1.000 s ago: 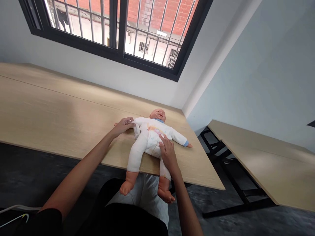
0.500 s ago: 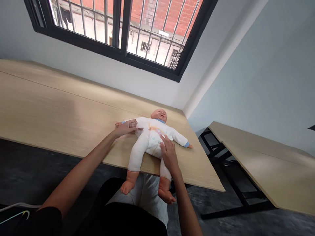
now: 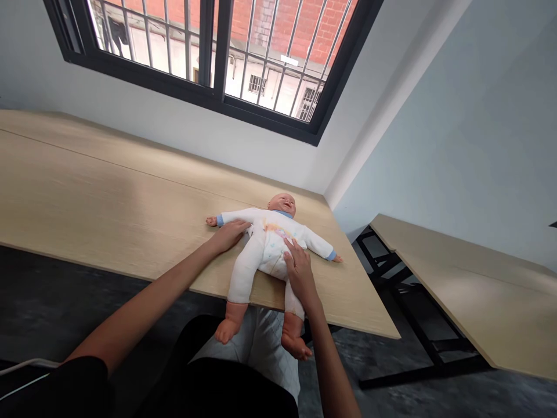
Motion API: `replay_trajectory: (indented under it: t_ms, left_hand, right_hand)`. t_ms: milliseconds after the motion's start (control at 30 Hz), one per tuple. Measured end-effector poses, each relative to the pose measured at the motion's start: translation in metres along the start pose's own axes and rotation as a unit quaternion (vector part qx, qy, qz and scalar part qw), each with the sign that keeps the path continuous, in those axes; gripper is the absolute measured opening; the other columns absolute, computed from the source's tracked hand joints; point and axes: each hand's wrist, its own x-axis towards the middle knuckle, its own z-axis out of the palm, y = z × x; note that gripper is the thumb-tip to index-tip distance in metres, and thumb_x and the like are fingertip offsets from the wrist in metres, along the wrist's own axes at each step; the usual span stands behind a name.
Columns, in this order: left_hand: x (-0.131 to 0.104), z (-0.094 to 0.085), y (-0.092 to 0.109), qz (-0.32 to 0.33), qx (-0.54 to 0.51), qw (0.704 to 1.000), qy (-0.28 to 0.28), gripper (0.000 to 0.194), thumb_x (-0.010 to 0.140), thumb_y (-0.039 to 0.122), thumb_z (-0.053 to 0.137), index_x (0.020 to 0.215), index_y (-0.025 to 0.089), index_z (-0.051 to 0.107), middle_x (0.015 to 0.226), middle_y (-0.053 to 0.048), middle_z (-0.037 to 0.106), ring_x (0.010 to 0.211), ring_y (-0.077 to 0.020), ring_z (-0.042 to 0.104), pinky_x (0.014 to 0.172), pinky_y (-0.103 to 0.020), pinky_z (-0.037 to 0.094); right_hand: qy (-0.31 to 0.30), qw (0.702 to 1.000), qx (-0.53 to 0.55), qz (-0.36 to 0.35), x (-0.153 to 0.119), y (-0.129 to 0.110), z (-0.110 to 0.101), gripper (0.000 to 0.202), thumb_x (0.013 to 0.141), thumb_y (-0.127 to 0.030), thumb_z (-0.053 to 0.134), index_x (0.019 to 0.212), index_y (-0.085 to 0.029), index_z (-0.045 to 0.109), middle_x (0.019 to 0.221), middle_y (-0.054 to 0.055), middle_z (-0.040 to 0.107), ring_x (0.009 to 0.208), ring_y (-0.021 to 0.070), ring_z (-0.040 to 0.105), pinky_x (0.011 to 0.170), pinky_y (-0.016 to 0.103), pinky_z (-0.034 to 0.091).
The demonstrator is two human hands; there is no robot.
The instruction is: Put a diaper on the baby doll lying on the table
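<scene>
On the wooden table a baby doll (image 3: pixel 273 247) lies on its back, dressed in a white suit with blue cuffs and collar. Its arms are spread, and both its feet hang past the front edge. My left hand (image 3: pixel 232 234) rests low against the doll's side, below its outstretched arm, with fingers stretched toward the torso; the fingertips are partly hidden at the cloth. Over the lower belly and hip on the other side lies my right hand (image 3: pixel 299 270), its fingers extended and touching the suit.
The table (image 3: pixel 96 186) stretches far left along the wall under a barred window (image 3: pixel 209 87). A second table (image 3: pixel 470 290) with black metal legs stands to the right, across a gap. My lap (image 3: pixel 243 342) is below the front edge.
My left hand has lowered and flattened beside the doll's torso; its fingers were bent and raised before. My right hand stays on the belly, and the doll lies much the same.
</scene>
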Motion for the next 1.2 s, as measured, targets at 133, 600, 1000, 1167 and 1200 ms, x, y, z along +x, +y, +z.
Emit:
replay_trajectory:
  t_ms: [133,600,1000,1167,1200]
  left_hand:
    - [0.001,-0.002,0.002,0.001,0.058,0.998,0.024,0.026,0.078,0.001,0.043,0.086,0.018,0.06,0.086,-0.006,0.063,0.089,-0.0235,0.056,0.079,-0.033,0.044]
    - [0.001,-0.019,0.0,-0.048,0.109,0.987,0.109,0.018,0.082,0.008,0.045,0.077,0.02,0.057,0.081,-0.008,0.063,0.085,-0.025,0.056,0.072,-0.034,0.043]
    - [-0.001,-0.022,-0.002,-0.052,0.111,0.986,0.113,0.03,0.075,-0.003,0.041,0.083,0.021,0.057,0.085,-0.006,0.063,0.091,-0.0243,0.058,0.076,-0.034,0.046]
    - [-0.001,-0.022,-0.002,-0.057,0.11,0.985,0.118,0.025,0.076,0.0,0.045,0.08,0.02,0.059,0.084,-0.007,0.062,0.088,-0.0242,0.058,0.074,-0.034,0.046]
    - [-0.002,-0.022,-0.002,-0.057,0.11,0.985,0.119,0.024,0.077,0.0,0.046,0.08,0.02,0.06,0.085,-0.006,0.062,0.087,-0.0239,0.058,0.074,-0.034,0.046]
  right_hand:
    - [0.004,1.0,-0.004,-0.003,0.0,0.0,0.001,0.048,0.102,-0.038,0.025,0.144,-0.023,0.042,0.149,0.009,0.042,0.143,0.0214,0.029,0.114,0.049,0.023]
    - [-0.043,0.975,-0.13,-0.173,0.066,-0.083,0.001,0.031,0.096,-0.025,0.04,0.112,-0.024,0.067,0.126,0.003,0.064,0.126,0.021,0.048,0.118,0.047,0.014]
    - [-0.194,0.925,-0.309,-0.108,0.142,-0.079,0.052,0.028,0.088,-0.011,0.048,0.113,-0.011,0.061,0.11,0.016,0.067,0.11,0.0269,0.056,0.1,0.039,0.035]
    - [-0.151,0.937,-0.305,-0.079,0.151,-0.079,0.047,0.035,0.092,-0.005,0.035,0.114,-0.009,0.061,0.119,0.02,0.061,0.111,0.0279,0.056,0.092,0.037,0.04]
    - [-0.147,0.939,-0.304,-0.069,0.153,-0.079,0.046,0.035,0.091,-0.003,0.035,0.114,-0.008,0.061,0.118,0.022,0.062,0.11,0.0285,0.056,0.09,0.038,0.041]
